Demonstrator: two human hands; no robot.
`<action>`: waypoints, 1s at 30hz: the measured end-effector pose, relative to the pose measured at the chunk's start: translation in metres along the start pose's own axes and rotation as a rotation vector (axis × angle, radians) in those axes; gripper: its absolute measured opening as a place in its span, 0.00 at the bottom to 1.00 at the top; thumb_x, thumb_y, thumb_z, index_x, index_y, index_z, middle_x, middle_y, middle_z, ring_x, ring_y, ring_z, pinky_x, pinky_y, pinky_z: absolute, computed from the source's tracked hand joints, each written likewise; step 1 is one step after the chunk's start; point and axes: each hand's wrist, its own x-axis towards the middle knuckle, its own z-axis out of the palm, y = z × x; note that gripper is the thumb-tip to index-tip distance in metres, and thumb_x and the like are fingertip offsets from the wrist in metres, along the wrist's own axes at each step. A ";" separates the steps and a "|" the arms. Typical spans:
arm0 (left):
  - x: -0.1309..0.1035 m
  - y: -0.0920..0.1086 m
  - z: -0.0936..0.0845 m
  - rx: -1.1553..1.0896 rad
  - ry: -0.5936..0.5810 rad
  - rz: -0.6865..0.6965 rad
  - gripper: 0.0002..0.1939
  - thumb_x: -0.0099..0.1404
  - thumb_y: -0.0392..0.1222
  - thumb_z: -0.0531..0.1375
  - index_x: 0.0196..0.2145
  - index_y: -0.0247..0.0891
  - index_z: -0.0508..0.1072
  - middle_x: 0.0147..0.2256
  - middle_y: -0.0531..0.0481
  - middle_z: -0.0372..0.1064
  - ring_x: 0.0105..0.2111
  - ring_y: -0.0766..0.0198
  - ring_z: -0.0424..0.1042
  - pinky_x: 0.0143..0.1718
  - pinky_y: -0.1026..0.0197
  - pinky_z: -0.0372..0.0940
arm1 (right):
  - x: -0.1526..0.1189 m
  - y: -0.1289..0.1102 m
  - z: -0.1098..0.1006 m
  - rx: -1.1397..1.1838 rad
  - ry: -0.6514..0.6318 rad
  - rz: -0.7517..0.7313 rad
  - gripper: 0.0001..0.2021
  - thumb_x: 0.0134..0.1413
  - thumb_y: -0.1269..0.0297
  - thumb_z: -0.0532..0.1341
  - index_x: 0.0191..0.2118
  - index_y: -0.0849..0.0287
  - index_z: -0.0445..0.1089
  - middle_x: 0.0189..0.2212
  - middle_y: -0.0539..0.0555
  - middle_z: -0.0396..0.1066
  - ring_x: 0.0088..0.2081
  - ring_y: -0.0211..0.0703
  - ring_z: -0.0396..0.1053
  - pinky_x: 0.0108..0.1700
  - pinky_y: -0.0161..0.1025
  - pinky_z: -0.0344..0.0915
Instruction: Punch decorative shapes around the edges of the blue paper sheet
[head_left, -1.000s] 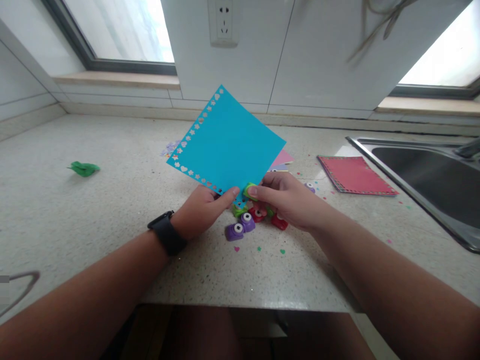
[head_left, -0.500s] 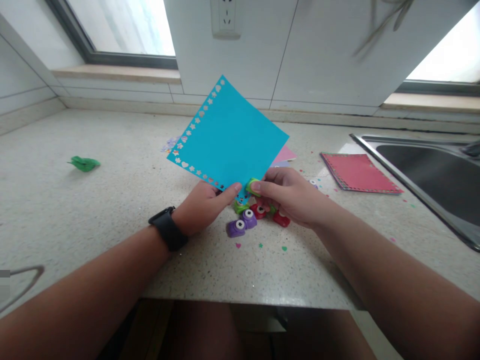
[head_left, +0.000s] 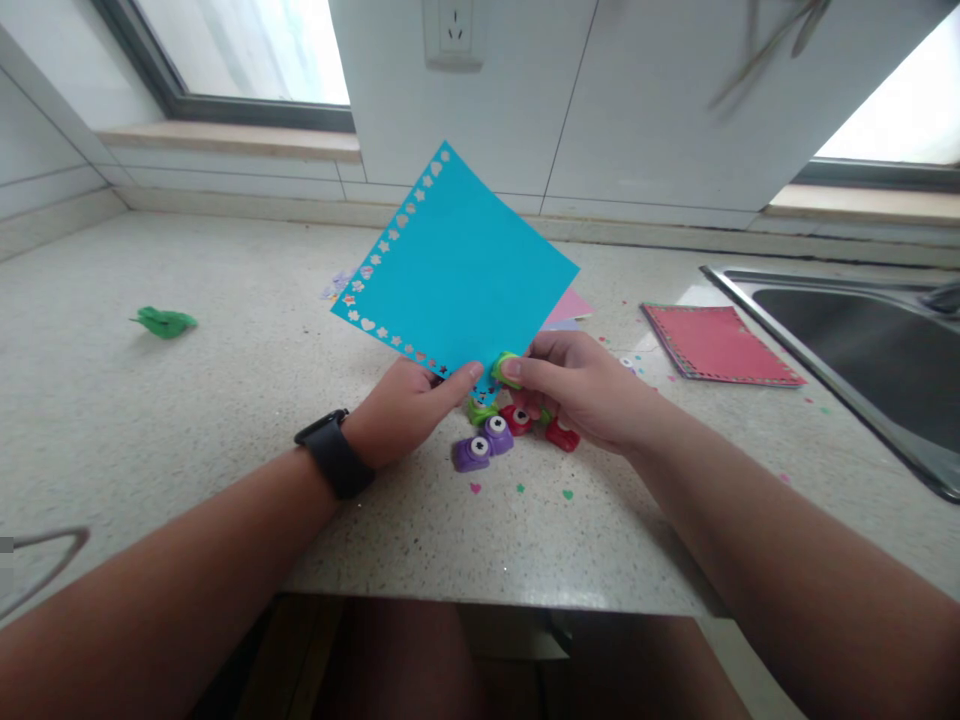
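Blue sheet (head_left: 457,265) is held up over desk (head_left: 247,400), its lower edge pinched in L hand (head_left: 420,405); green punch (head_left: 507,369) is gripped at its lower R edge by R hand (head_left: 577,385). Vs. prev. frame, grips unchanged.

A black smartwatch (head_left: 337,453) on the left wrist (broad, smooth band); both forearms are sleeveless.

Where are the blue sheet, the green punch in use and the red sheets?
Blue sheet (head_left: 457,260): head view, middle.
Green punch (head_left: 504,368): head view, exposed top.
Red sheets (head_left: 712,342): head view, top sheet.
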 end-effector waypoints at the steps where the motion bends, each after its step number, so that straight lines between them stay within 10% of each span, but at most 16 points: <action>1: 0.000 0.000 0.000 0.002 0.003 0.002 0.14 0.70 0.47 0.57 0.27 0.41 0.70 0.23 0.56 0.68 0.25 0.66 0.67 0.34 0.61 0.65 | 0.000 0.000 0.000 -0.003 0.004 0.001 0.17 0.56 0.51 0.67 0.31 0.61 0.70 0.21 0.50 0.70 0.17 0.33 0.62 0.12 0.30 0.54; 30: 0.000 0.001 0.000 0.044 0.010 -0.034 0.13 0.69 0.47 0.57 0.28 0.42 0.69 0.22 0.55 0.67 0.32 0.61 0.73 0.33 0.60 0.65 | 0.000 -0.005 0.002 -0.005 -0.027 -0.036 0.17 0.55 0.51 0.67 0.31 0.63 0.71 0.23 0.53 0.72 0.20 0.34 0.65 0.17 0.31 0.58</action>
